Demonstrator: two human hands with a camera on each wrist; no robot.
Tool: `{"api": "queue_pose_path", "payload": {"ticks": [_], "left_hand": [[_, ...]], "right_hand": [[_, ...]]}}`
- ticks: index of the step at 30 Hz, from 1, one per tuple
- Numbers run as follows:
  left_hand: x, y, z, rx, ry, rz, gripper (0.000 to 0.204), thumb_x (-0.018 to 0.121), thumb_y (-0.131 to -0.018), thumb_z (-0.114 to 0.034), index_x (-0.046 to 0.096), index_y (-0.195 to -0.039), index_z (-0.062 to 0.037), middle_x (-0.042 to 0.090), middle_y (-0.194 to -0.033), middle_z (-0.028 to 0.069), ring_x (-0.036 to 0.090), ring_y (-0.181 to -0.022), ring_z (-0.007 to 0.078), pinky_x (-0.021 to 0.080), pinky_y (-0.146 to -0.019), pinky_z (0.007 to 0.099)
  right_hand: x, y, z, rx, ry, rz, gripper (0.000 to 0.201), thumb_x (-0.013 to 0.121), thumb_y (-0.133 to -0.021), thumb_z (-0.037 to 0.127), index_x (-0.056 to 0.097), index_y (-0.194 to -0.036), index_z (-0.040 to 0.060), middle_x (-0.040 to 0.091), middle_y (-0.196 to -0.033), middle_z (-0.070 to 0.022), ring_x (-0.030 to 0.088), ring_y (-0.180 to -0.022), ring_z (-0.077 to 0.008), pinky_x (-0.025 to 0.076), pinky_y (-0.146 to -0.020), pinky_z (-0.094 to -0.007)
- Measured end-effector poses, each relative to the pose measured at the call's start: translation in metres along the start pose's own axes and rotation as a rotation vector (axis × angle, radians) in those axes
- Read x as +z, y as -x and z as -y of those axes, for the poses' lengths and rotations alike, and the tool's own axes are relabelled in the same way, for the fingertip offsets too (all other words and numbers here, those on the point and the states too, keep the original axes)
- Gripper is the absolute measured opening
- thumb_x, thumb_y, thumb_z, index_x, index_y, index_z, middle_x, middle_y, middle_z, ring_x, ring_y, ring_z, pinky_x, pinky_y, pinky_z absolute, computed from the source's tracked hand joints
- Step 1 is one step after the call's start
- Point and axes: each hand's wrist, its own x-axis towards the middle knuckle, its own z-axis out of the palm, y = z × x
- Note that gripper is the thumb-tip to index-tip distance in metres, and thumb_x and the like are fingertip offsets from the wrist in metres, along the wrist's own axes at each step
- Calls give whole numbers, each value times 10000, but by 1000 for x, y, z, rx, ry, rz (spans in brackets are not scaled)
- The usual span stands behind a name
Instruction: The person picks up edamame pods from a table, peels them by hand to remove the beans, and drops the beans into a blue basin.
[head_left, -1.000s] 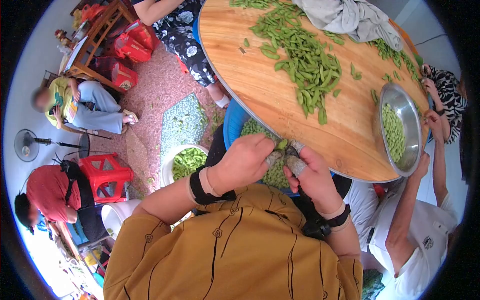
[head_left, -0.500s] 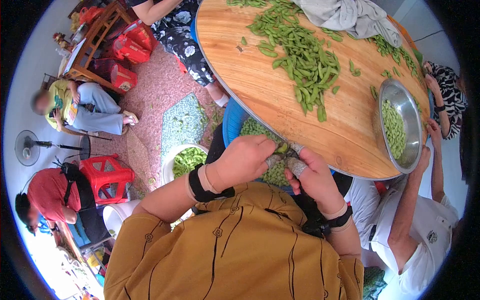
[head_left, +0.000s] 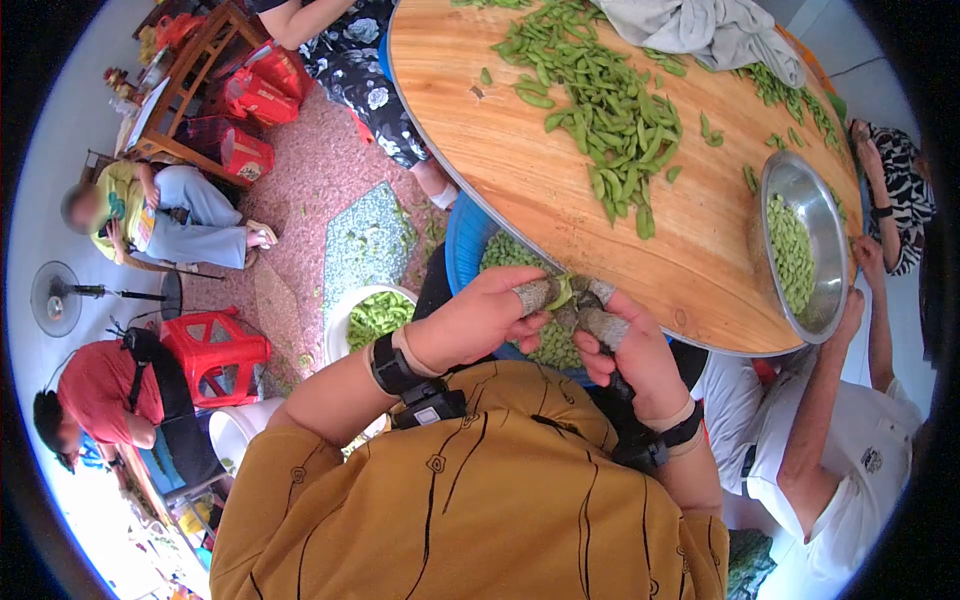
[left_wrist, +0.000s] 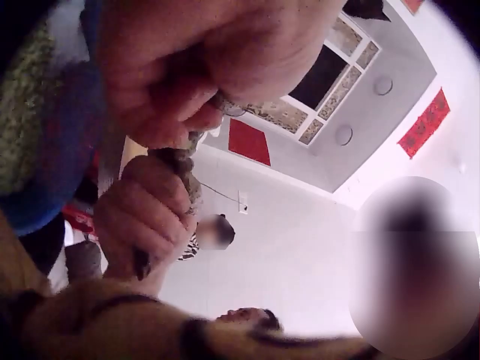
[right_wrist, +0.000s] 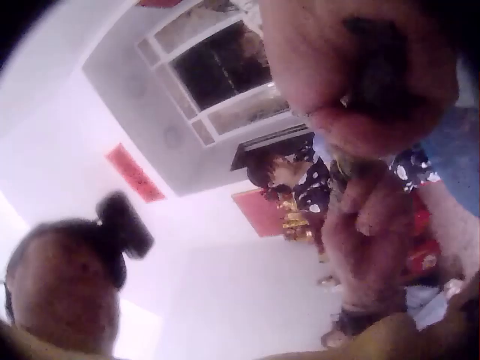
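Both hands meet above a blue basket (head_left: 468,262) of shelled green beans (head_left: 553,347), at the near edge of the round wooden table (head_left: 480,165). My left hand (head_left: 470,318) pinches a green soybean pod (head_left: 566,292) between thumb and fingers. Close against it, my right hand (head_left: 640,360) curls round a dark-handled tool (head_left: 620,388); its dark end sticks out below the fist in the left wrist view, and I cannot tell its kind. Grey wraps (head_left: 604,325) cover thumbs and fingertips on both hands.
Soybean pods (head_left: 620,135) lie heaped on the table near a grey cloth (head_left: 700,40). A steel bowl (head_left: 830,285) of shelled beans stands tilted at the right edge, near other people's hands. Below left are a white bucket (head_left: 340,325) of pods and a red stool (head_left: 215,350).
My left hand has turned, its wrapped thumb now extended along the pod, and the pod shows longer between the hands. My right hand has stayed close by, its fingers still curled.
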Motion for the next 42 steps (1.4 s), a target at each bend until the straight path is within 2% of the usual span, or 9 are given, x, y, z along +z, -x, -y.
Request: {"api": "queue_pose_path", "payload": {"ticks": [2, 4, 6, 9, 14, 26, 28, 34, 42], "left_hand": [[-2, 1, 3, -68, 368, 61, 150, 424, -929, -72, 511, -832, 2, 456, -647, 17, 458, -581, 104, 411, -546, 270], [-7, -2, 8, 120, -215, 3, 110, 458, -891, -44, 520, -813, 1, 480, -659, 49, 472, -585, 111, 416, -547, 281], [-6, -2, 5, 211, -511, -37, 67, 476, -862, -31, 518, -828, 9, 487, -664, 85, 500, -602, 157, 425, -566, 306], [-6, -3, 10, 444, -890, -47, 63, 505, -804, -14, 512, -855, 21, 500, -704, 160, 536, -663, 272, 436, -609, 354], [-8, 2, 12, 518, -948, 115, 108, 508, -768, -2, 513, -873, 22, 516, -798, 225, 505, -774, 431, 439, -661, 399], [-13, 9, 17, 488, -887, 201, 171, 492, -813, 7, 538, -977, 12, 532, -830, 174, 557, -777, 312, 453, -717, 351], [-8, 13, 8, 284, -734, 247, 149, 471, -868, -19, 537, -999, 5, 536, -824, 102, 550, -747, 188, 456, -701, 303], [-8, 17, 5, 81, -288, 98, 165, 443, -913, -30, 535, -1049, -15, 521, -821, 1, 516, -732, 90, 453, -668, 234], [-3, -2, 20, 468, -716, -80, 111, 442, -929, -57, 529, -985, -18, 508, -763, 9, 505, -693, 104, 436, -628, 251]], "right_hand": [[-3, 1, 0, 21, 38, -24, 184, 473, -859, 41, 553, -1025, 38, 517, -678, -4, 479, -501, -90, 416, -454, -238], [-5, -3, -6, 39, 80, -46, 186, 500, -846, 54, 554, -1023, 29, 524, -676, -19, 501, -516, -118, 430, -476, -264], [-9, -14, -27, -877, 868, -377, 217, 583, -797, 97, 561, -996, 13, 547, -681, -97, 548, -566, -255, 452, -535, -348], [-15, -7, -21, -819, 1299, -305, 246, 652, -742, 127, 567, -938, 4, 569, -750, -187, 564, -680, -385, 464, -614, -408], [-19, -8, -12, -460, 1008, -186, 232, 675, -717, 135, 570, -875, 0, 591, -777, -213, 583, -749, -402, 477, -642, -402], [-27, -13, -18, -442, 887, 22, 333, 701, -697, 123, 614, -1003, 24, 622, -742, -98, 566, -645, -119, 466, -601, -284], [-25, -9, -15, -141, 717, -38, 305, 700, -724, 105, 630, -1012, 33, 618, -724, -22, 533, -617, -62, 453, -558, -247], [-13, 0, -13, -296, 565, -75, 193, 662, -813, 123, 634, -983, 35, 582, -701, 42, 507, -549, -29, 395, -461, -203], [-22, -17, -24, -176, 323, -149, 140, 630, -843, 141, 621, -921, 25, 544, -654, 48, 471, -518, -34, 363, -443, -198]]}}
